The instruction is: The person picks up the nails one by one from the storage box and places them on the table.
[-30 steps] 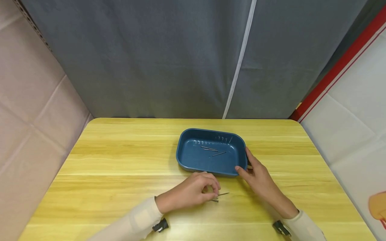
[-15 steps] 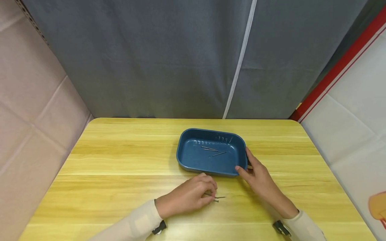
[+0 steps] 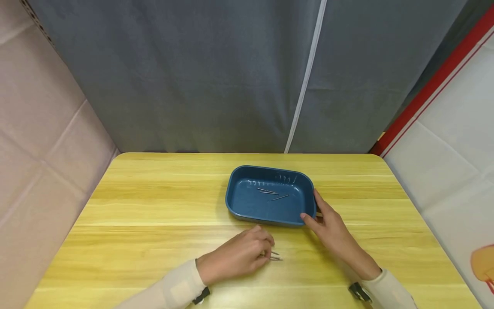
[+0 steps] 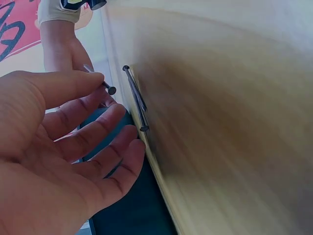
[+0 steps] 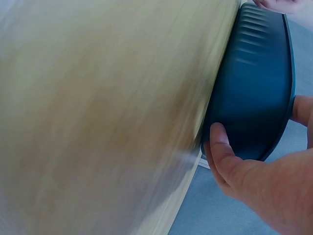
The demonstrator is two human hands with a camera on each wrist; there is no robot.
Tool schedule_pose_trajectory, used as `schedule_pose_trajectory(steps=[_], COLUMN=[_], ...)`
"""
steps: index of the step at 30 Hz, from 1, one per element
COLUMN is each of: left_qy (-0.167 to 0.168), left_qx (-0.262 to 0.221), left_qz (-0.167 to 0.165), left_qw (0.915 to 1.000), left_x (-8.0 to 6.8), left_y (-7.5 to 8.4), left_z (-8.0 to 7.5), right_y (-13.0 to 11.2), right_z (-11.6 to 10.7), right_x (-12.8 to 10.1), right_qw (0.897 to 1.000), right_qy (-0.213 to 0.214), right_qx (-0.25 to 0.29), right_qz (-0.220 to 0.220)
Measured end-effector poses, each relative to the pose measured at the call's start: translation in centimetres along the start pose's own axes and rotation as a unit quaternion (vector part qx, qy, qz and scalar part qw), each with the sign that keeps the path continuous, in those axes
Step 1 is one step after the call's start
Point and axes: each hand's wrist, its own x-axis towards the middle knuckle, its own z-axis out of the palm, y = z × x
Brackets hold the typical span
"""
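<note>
- The left hand [image 3: 235,256] rests low on the counter [image 3: 154,206], fingers curled, just in front of the tray [image 3: 270,214].
- In the left wrist view its thumb and forefinger pinch one nail [image 4: 100,81], head end sticking out past the fingertips [image 4: 93,78].
- Two more nails [image 4: 137,98] lie on the counter right beside those fingertips, close together and nearly parallel; in the head view they show as thin slivers [image 3: 275,256] just right of the hand.
- The other fingers of the left hand are loosely spread, not touching the lying nails.
- The right hand [image 3: 328,225] grips the tray's near right corner: thumb on the front wall, fingers along the right rim.
- The right wrist view shows the thumb [image 5: 220,147] pressed against the tray's outer wall [image 5: 254,88], with a fingertip hooked over the far edge.
- The tray is dark blue, rectangular with rounded corners, and sits flat on the counter, a little right of centre.
- Inside it lie three loose nails [image 3: 270,193] on the floor, near the back.
- A grey curtain [image 3: 193,73] hangs behind the counter.
</note>
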Motion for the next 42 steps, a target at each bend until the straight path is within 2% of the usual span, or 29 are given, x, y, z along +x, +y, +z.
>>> schedule_pose_trajectory(steps=[9,21,25,31,42], left_qy=[-0.001,-0.003,0.002,0.021,0.036], left_qx=[0.05,0.079,0.118,0.183,0.215], left_qz=[0.01,0.019,0.036,0.063,0.072], left_qw=[0.9987,0.9967,0.9924,0.9809,0.9732], left_x=[-0.3,-0.7,-0.7,-0.8,-0.9], left_y=[0.1,0.2,0.1,0.1,0.3], left_z=[0.5,0.5,0.8,1.1,1.2], right_y=[-0.1,-0.1,-0.1,-0.1,-0.1], right_z=[0.1,0.2,0.2,0.2,0.2], right_x=[0.0,0.1,0.1,0.2,0.1], right_qw=[1.0,1.0,1.0,1.0,1.0], right_qy=[0.005,0.003,0.003,0.003,0.004], right_qx=[-0.007,-0.003,-0.001,-0.002,-0.004], right_qz=[0.003,-0.003,-0.004,-0.005,-0.005])
